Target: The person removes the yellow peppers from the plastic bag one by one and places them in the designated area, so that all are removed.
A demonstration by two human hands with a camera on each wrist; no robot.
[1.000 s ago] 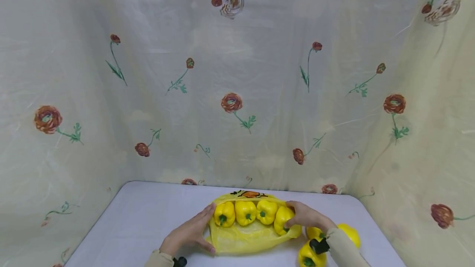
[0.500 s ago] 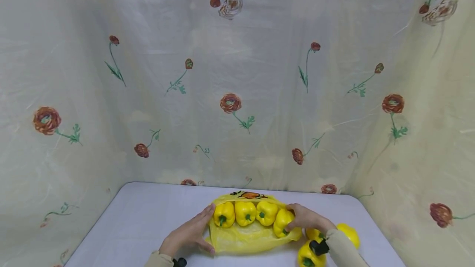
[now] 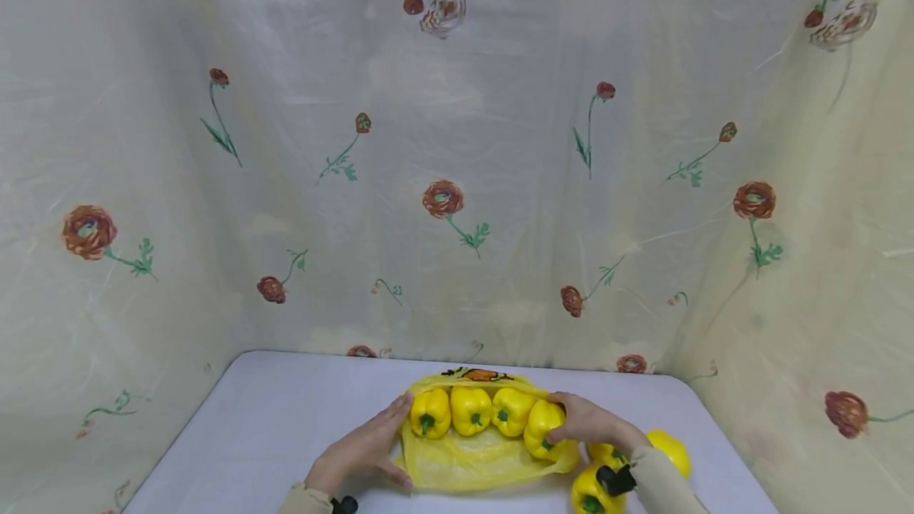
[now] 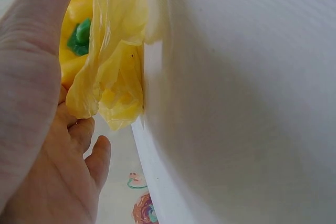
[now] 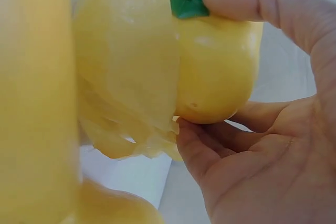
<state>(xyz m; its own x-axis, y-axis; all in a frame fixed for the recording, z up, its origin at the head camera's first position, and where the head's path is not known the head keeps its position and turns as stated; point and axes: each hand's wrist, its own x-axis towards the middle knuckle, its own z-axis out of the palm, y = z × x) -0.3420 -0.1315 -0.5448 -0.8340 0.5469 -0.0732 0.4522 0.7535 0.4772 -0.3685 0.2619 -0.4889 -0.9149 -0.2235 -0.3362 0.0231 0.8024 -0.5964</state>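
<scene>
A yellow plastic bag (image 3: pixel 464 473) lies on the table with its mouth toward me, and several yellow bell peppers (image 3: pixel 430 414) stand in a row inside. My right hand (image 3: pixel 593 423) grips the rightmost bell pepper (image 3: pixel 543 428) at the mouth. In the right wrist view, the thumb lies beside the green stem of this bell pepper (image 5: pixel 218 72) and the fingers curl under it; the bag (image 5: pixel 131 51) covers its left part. My left hand (image 3: pixel 357 450) rests at the bag's left side, fingers extended. In the left wrist view its fingertips are partly hidden behind the bag film (image 4: pixel 118 87).
More yellow bell peppers lie outside the bag at the right: one in front (image 3: pixel 596 490), another behind it (image 3: pixel 671 453), and one partly hidden by my right wrist. A flower-patterned curtain (image 3: pixel 500 260) surrounds the white table (image 3: pixel 271 411) at the back and sides.
The bell pepper in my right hand has shifted slightly left and toward me, the hand moving with it. My left hand and the bag stay nearly still.
</scene>
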